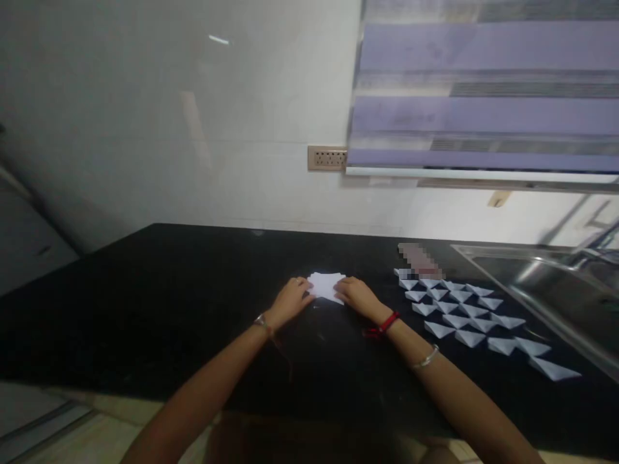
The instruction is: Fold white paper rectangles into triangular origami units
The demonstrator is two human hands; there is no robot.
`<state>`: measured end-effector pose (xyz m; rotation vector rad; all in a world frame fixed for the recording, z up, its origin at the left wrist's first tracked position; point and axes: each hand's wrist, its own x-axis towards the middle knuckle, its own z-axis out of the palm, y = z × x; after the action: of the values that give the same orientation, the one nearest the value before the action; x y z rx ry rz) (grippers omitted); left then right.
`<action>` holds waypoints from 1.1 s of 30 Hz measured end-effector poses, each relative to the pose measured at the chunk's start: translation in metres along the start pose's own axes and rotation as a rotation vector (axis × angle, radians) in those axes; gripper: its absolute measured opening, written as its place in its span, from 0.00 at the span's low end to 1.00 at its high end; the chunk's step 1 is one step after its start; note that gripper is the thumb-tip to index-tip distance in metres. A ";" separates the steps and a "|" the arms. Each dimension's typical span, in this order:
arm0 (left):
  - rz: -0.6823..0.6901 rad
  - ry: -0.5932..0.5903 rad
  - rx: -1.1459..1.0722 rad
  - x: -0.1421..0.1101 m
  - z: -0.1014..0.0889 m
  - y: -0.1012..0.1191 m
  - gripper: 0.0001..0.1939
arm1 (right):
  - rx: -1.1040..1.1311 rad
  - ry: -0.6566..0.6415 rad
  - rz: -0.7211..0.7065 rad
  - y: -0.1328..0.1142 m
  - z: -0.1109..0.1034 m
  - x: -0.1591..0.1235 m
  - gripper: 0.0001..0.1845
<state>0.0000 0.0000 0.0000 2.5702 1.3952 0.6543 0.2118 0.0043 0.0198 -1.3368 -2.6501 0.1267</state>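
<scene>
White paper [325, 285], with stepped edges like several sheets or layers, lies bright against the black countertop [193, 309]. My left hand [291, 298] holds its left edge, with the thumb on the near side and the fingers at the far side. At the opposite edge my right hand [359, 296] grips the paper in the same way. Whether the fingers reach under it is hidden. To the right of my right hand, small folded white paper triangles [468, 321] are spread in rough rows.
A blurred-out flat object [420, 260] lies behind the folded papers. The steel sink [536, 264] and its faucet [597, 248] are at the far right. A socket strip [327, 158] and a striped purple blind [483, 116] are on the wall behind.
</scene>
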 end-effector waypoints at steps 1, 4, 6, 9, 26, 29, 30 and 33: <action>0.003 -0.008 -0.006 -0.001 -0.001 0.000 0.13 | 0.011 0.024 -0.016 0.001 0.000 -0.002 0.12; -0.004 -0.016 -0.024 -0.004 -0.001 0.000 0.13 | 0.064 0.075 -0.089 0.002 0.001 -0.006 0.12; -0.010 -0.013 -0.033 -0.004 -0.001 -0.001 0.13 | 0.096 0.082 -0.112 0.001 0.001 -0.008 0.12; -0.030 -0.006 -0.055 -0.004 0.001 -0.001 0.16 | 0.107 0.074 -0.045 -0.001 0.000 -0.010 0.14; -0.126 0.184 -0.203 -0.003 0.003 0.005 0.24 | -0.036 0.405 0.315 -0.006 -0.017 -0.016 0.10; -0.134 0.228 -0.172 -0.004 0.002 0.003 0.27 | -0.181 0.267 0.158 -0.017 -0.010 -0.012 0.10; -0.134 0.228 -0.157 -0.005 0.002 0.002 0.28 | -0.180 0.213 0.131 -0.018 -0.007 -0.010 0.12; -0.109 0.188 -0.130 -0.008 0.000 -0.001 0.25 | -0.054 0.118 0.089 -0.014 0.001 -0.005 0.17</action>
<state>-0.0042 -0.0060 -0.0028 2.3654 1.4809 0.9554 0.2035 -0.0084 0.0205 -1.4330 -2.5141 -0.0129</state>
